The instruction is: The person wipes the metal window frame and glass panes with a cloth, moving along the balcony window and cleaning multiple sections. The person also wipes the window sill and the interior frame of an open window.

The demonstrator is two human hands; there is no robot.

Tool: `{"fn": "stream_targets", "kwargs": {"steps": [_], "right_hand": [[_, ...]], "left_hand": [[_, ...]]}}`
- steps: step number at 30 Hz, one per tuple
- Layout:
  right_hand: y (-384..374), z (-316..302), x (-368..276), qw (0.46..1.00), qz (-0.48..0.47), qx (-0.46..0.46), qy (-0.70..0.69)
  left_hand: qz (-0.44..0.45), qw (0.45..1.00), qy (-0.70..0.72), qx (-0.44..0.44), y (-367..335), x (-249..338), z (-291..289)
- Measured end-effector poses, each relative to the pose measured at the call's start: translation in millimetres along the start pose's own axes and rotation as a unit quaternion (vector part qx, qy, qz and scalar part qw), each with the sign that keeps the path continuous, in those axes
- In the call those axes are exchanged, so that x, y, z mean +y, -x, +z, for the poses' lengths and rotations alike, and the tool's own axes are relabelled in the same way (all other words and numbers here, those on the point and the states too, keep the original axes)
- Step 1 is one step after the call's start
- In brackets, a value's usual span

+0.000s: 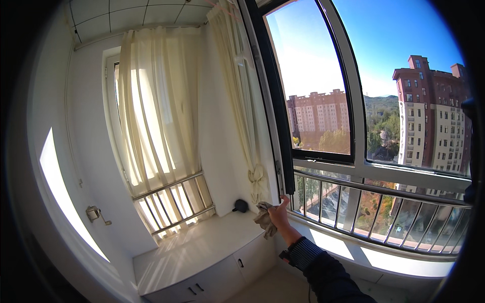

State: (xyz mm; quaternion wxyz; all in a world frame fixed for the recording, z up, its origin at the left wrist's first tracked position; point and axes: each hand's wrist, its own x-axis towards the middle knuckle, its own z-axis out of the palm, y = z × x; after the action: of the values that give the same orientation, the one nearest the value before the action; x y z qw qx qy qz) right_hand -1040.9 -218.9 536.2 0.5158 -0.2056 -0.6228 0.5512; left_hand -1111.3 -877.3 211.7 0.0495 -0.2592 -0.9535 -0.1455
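Note:
My right hand reaches out from the lower right, in a dark sleeve with a ribbed cuff. A crumpled grey-brown cloth is gripped in it and hangs down on the left side of the fingers. One finger sticks up near the lower end of the black upright edge of the window frame; whether it touches cannot be made out. The hand is beside the corner of the low white cabinet. My left hand is out of view.
A small black rounded object sits at the cabinet's back corner. Cream curtains hang at the left window, with a knotted curtain near the hand. Metal railings run along the right windows. A hand crank juts from the left wall.

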Motion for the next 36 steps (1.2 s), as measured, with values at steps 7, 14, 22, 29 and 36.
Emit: {"fn": "stream_targets", "kwargs": {"steps": [7, 14, 22, 29, 36], "right_hand": [[9, 28, 7, 0.998, -0.027, -0.018, 0.06], [16, 45, 2, 0.991, 0.006, -0.063, 0.119], [22, 48, 2, 0.988, -0.008, -0.111, 0.111], [12, 33, 10, 0.986, -0.035, -0.134, 0.088], [24, -23, 17, 0.978, 0.002, -0.205, 0.047]], "left_hand": [[0.106, 0.974, -0.199, -0.032, 13, -3, 1], [-0.074, 0.993, 0.094, -0.005, 29, 56, -66], [-0.065, 0.99, 0.121, 0.02, 30, 81, -85], [-0.029, 0.996, 0.085, -0.01, -3, 135, -107], [0.063, 0.986, 0.155, 0.004, -59, 206, -137]]}}
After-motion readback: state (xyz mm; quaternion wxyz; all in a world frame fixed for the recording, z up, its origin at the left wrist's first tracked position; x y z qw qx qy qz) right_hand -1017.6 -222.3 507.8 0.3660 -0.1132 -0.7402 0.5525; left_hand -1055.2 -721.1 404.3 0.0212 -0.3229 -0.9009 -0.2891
